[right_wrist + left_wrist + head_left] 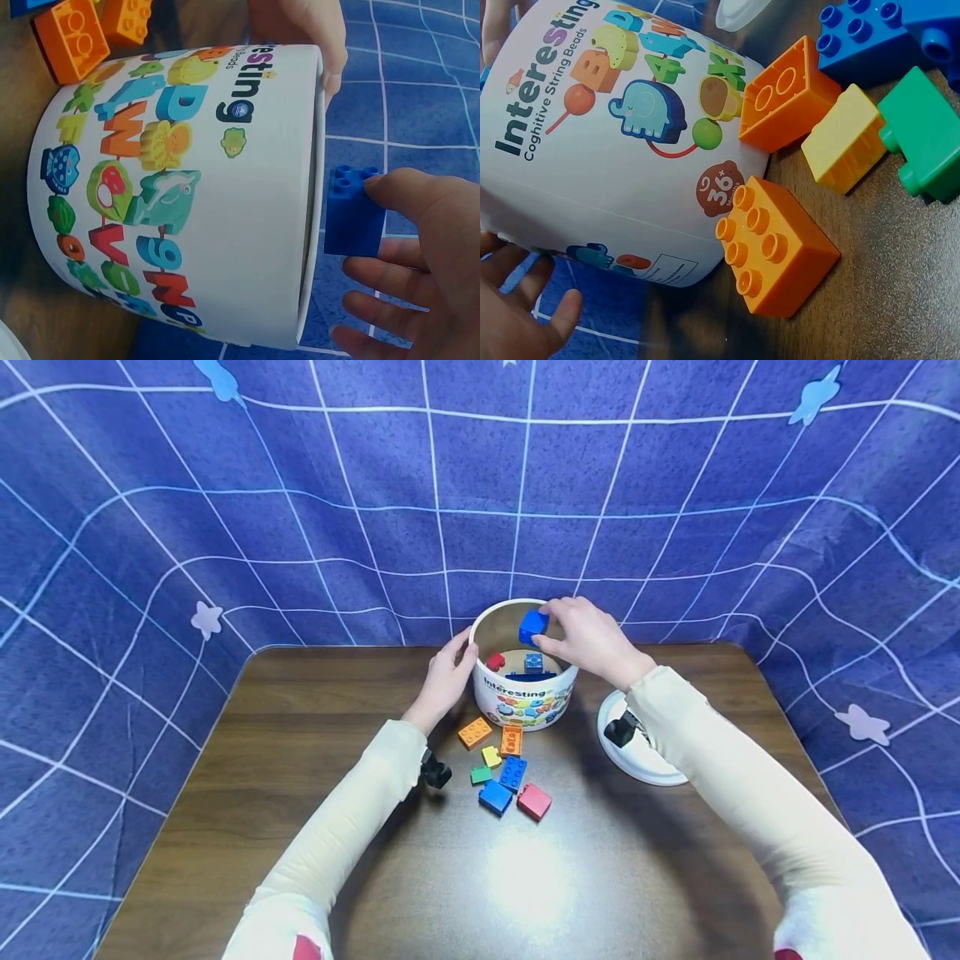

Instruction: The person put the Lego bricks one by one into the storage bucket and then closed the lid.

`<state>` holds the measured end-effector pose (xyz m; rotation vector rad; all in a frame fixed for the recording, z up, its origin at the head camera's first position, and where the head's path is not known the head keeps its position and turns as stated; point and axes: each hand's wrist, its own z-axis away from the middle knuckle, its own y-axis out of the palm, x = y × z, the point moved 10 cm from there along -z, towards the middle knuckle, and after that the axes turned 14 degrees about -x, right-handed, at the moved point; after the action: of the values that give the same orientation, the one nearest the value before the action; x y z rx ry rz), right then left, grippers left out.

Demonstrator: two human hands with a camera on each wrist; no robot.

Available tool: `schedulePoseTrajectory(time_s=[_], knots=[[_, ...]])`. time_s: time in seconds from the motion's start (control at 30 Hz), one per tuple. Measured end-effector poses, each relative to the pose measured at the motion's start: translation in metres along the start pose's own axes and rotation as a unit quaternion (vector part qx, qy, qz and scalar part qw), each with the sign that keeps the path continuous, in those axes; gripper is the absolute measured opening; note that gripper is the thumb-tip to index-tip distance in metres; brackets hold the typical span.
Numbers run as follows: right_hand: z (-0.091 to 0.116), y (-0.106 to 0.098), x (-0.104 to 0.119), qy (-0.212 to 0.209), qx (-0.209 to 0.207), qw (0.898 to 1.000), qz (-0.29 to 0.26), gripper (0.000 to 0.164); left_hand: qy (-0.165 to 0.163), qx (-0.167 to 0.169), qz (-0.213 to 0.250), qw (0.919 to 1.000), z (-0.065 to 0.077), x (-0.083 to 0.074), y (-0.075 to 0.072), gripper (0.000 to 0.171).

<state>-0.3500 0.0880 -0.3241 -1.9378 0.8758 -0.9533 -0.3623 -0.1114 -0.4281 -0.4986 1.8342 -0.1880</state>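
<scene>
My right hand (588, 639) pinches a blue building block (533, 625) between thumb and fingers, over the mouth of a white printed tub (525, 697). The right wrist view shows studs on this block (355, 214), just off the tub's rim. On the tub's left side, my left hand (444, 681) rests with its thumb at the rim and fingers along the outer wall. Inside the tub lie a red block (495, 662), a blue block (533, 662) and a dark blue piece (531, 677).
In front of the tub lie two orange blocks (475, 733), a yellow block (491, 757), a green block (481, 775), two blue blocks (513, 772) and a red block (534, 802). The white lid (637, 760) lies at right, partly beneath the right forearm. Blue cloth hangs behind the table.
</scene>
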Motion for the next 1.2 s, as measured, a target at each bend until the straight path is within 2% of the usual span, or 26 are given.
schedulePoseTrajectory(time_s=[0.67, 1.2], knots=[[-0.004, 0.011, 0.005, 0.004, 0.014, 1.000, -0.014, 0.049, -0.001, 0.001, 0.007, 1.0000, -0.001, 0.001, 0.001, 0.049], [0.014, -0.001, 0.011, -0.013, 0.002, 1.000, -0.012, 0.046, 0.000, 0.000, 0.003, 1.0000, 0.000, -0.001, 0.001, 0.050]])
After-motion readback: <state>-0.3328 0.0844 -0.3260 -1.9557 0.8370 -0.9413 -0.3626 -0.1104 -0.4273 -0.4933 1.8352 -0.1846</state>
